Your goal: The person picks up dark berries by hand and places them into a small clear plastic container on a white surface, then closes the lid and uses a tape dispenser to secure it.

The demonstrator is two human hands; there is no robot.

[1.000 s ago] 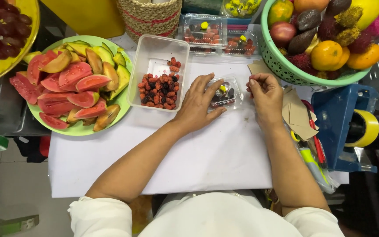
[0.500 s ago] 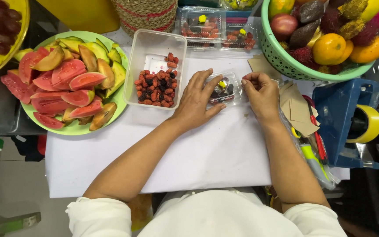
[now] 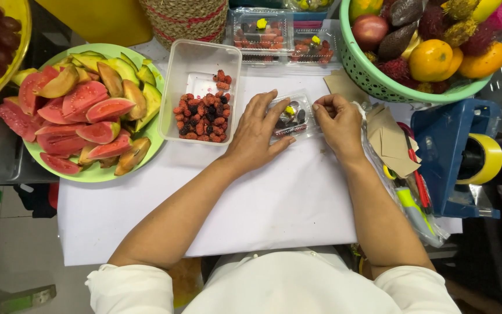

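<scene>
A white sheet (image 3: 251,215) covers the table under the person's arms. At its left edge sits a large green plate (image 3: 97,174) heaped with pink and green fruit wedges; at upper right a green basket (image 3: 379,87) holds whole fruits. A blue tape dispenser (image 3: 454,157) with a yellow roll stands at the right. An open rectangular clear tub (image 3: 201,58) in the middle holds red and dark berries. Behind it lie two closed clear packs (image 3: 286,38) of berries, each with a small yellow piece on top.

Smallest is the little clear clamshell box (image 3: 293,116) between the hands, holding dark berries and a yellow bit. The left hand (image 3: 257,134) lies flat with fingers spread, fingertips pressing the box's left side. The right hand (image 3: 339,122) is curled, fingertips pinching the box's right edge.
</scene>
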